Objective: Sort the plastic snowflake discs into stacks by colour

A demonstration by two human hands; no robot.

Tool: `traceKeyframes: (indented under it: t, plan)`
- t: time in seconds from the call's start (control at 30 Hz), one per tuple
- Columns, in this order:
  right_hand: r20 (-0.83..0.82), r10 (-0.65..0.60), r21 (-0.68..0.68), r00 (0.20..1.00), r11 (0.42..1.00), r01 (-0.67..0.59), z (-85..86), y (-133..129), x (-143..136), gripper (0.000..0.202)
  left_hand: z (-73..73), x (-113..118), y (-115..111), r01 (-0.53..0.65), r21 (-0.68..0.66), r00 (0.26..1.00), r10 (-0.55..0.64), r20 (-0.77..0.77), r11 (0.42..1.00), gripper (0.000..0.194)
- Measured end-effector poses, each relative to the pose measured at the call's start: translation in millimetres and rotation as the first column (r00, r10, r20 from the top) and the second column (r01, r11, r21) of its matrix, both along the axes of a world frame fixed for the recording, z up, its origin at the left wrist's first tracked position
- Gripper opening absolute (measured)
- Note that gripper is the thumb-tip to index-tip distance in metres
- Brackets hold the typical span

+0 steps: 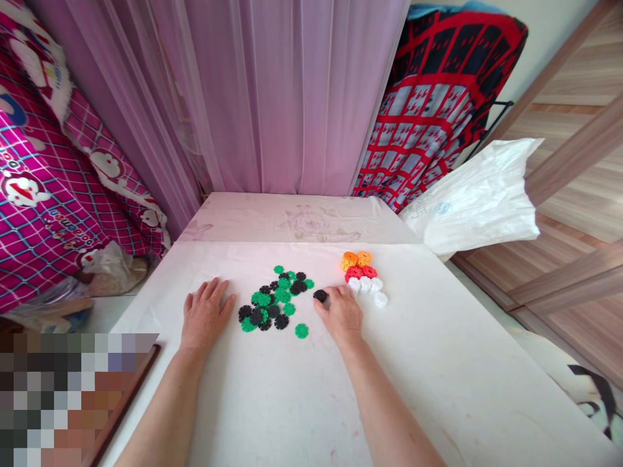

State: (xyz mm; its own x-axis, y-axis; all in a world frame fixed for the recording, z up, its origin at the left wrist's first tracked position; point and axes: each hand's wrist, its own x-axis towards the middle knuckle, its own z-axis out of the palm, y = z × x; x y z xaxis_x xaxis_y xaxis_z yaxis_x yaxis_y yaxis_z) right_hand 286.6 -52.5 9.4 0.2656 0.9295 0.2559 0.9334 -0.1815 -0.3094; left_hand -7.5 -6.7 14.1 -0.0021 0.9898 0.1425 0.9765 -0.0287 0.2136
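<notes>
A loose heap of green and black notched plastic discs [282, 295] lies in the middle of the white table. My left hand [205, 312] rests flat on the tabletop, left of the heap, fingers spread and holding nothing. On the heap's right side, my right hand [341, 312] pinches a black notched disc [320, 296], perhaps a small stack, between thumb and fingers. A single green disc [302, 331] sits apart at the near edge of the heap. Just beyond my right hand are stacked orange discs [349, 261], red discs [361, 272] and white discs [365, 285].
A white plastic bag [479, 198] stands at the table's far right corner. Behind the table [272, 402] hangs a purple curtain [292, 97]. Patterned cloths, one pink [73, 162] and one red and black [423, 110], flank it. The lower left corner is blurred out.
</notes>
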Motion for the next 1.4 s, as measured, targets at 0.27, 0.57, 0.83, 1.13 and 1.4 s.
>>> traceKeyframes:
  t: [0.27,0.57,0.83,1.13,1.4]
  plan:
    - [0.014,0.009,0.003,1.000,1.000,-0.009,-1.4,1,-1,0.014,-0.9,-1,1,0.003,-0.005,1.000,-0.003,0.013,1.000,0.050]
    - [-0.083,0.074,0.161,0.994,0.985,-0.060,0.3,-8,-7,0.028,1.6,1,0,-0.005,-0.026,1.000,0.005,0.009,1.000,0.051]
    - [-0.098,0.449,0.042,0.888,0.893,-0.448,12.3,-29,-56,0.019,3.9,2,0,-0.014,-0.053,1.000,0.013,-0.007,0.998,0.052]
    - [-0.139,0.419,0.023,0.897,0.907,-0.420,3.8,-21,-65,0.018,3.1,2,-1,-0.009,-0.039,1.000,0.009,-0.013,0.999,0.052]
    - [-0.219,0.440,0.218,0.871,0.892,-0.396,-4.2,-22,-61,0.017,2.7,2,0,-0.015,-0.046,1.000,0.014,-0.018,0.999,0.052]
